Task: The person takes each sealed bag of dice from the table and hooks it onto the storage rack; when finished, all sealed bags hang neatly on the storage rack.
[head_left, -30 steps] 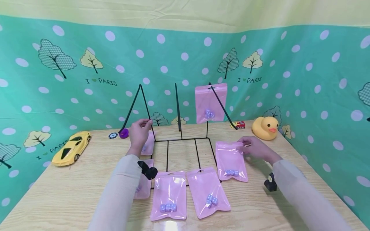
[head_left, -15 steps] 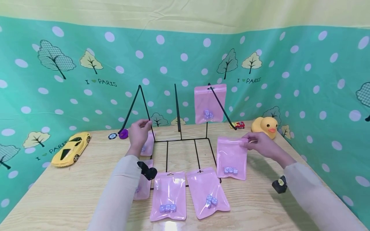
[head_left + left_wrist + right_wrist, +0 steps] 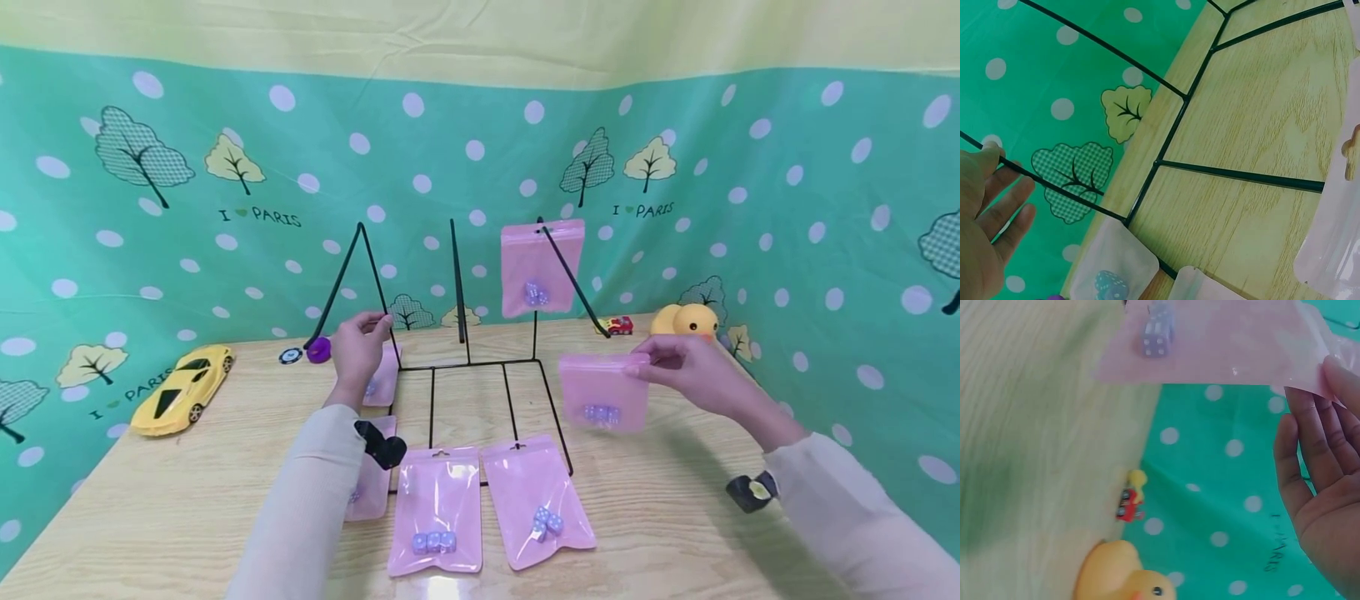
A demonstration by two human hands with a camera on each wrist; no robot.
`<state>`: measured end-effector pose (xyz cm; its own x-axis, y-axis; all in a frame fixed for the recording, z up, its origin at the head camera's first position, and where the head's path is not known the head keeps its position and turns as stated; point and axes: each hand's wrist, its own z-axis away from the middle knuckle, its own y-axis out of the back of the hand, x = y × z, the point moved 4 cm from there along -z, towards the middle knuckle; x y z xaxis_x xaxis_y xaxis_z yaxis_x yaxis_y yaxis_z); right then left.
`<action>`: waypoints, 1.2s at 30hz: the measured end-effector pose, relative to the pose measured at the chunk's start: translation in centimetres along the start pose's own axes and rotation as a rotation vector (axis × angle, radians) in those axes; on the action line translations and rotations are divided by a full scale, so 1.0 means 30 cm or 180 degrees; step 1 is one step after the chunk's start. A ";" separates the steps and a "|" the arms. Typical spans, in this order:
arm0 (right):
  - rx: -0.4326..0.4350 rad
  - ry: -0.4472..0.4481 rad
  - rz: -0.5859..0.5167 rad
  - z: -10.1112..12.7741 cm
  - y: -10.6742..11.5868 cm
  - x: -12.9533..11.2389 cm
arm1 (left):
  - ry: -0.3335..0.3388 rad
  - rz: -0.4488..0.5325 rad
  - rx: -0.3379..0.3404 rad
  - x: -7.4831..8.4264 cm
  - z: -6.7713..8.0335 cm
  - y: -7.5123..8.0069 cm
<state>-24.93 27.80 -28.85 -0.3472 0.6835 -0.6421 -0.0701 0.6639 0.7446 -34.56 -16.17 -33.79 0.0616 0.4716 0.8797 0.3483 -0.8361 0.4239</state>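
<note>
Woodgrain table (image 3: 187,500), glossy pink pouch (image 3: 603,392)

The head camera looks forward and down from above the wooden table (image 3: 187,500), taking in both arms, the black wire rack (image 3: 465,350) and the spotted green backdrop (image 3: 787,208). The left wrist camera sits close beside the left hand (image 3: 985,231), tilted, facing the rack's rods and that backdrop. The right wrist camera, close and somewhat blurred, seems to look sideways past the right hand (image 3: 1322,487) at the lifted pink bag (image 3: 1222,344) and the yellow duck (image 3: 1122,575), both shared with the head view.
</note>
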 end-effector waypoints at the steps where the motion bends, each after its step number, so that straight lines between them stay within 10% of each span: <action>1: 0.0040 0.0065 -0.0004 0.005 0.005 -0.014 | -0.0001 -0.0002 0.0002 -0.001 0.000 0.000; 20: 0.0425 0.1162 -0.0596 0.110 0.079 -0.215 | 0.0002 0.0014 -0.0023 -0.007 -0.004 -0.005; 36: 0.0623 0.1130 -0.0915 0.108 0.104 -0.289 | 0.0010 0.0012 -0.0031 -0.006 -0.003 -0.003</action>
<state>-19.12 24.92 -21.55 -0.6390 0.3416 -0.6892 -0.0446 0.8780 0.4766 -34.67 -16.21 -33.96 0.0601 0.4675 0.8820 0.3388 -0.8407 0.4225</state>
